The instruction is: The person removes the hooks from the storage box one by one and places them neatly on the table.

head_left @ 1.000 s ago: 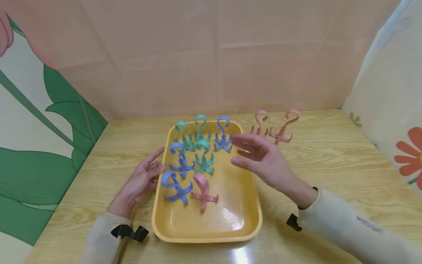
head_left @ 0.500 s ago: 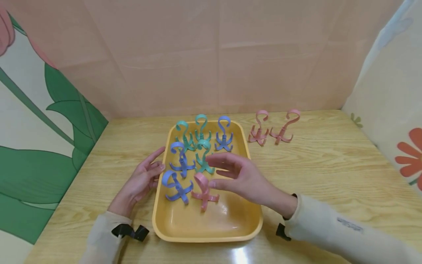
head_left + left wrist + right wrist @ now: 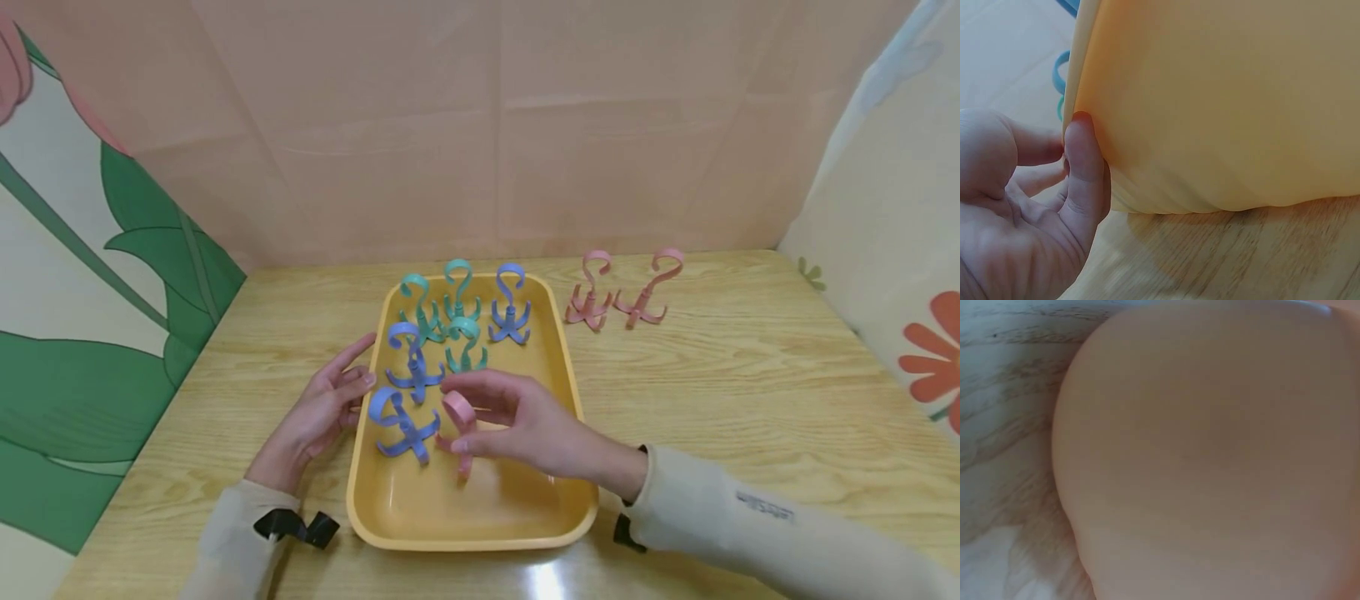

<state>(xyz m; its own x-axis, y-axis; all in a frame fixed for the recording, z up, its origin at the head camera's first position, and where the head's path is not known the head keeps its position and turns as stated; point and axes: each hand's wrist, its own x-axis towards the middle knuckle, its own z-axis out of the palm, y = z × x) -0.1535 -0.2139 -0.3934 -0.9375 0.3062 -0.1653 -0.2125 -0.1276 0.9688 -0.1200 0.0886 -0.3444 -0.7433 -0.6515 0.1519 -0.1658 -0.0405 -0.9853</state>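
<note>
A: Where is the pink hook (image 3: 461,410) we are after?

B: In the nearer half of the yellow tray (image 3: 472,546), just beside a blue hook (image 3: 407,437). Our right hand (image 3: 536,425) is about it, thumb in front, fingers behind. We would call this the grasping step.

A: Do we have it?

B: We cannot tell. Our thumb overlaps the stem, but the head view does not settle whether we are pressing on it, and the right wrist view shows us no fingers.

A: And our left hand (image 3: 322,408)?

B: It pinches the tray's left rim, which ought to steady things.

A: So what does the next move call for?

B: In our judgement, a sure pinch on the stem, then a straight lift, lest the prongs catch the blue hook or the green hook (image 3: 465,327) just behind our fingers.

A: Anything to heed outside the tray?

B: On the table (image 3: 750,375), right of the tray's far end, sit two other pink hooks (image 3: 588,310). Carrying ours that way, we would need height over the tray's wall.
</note>
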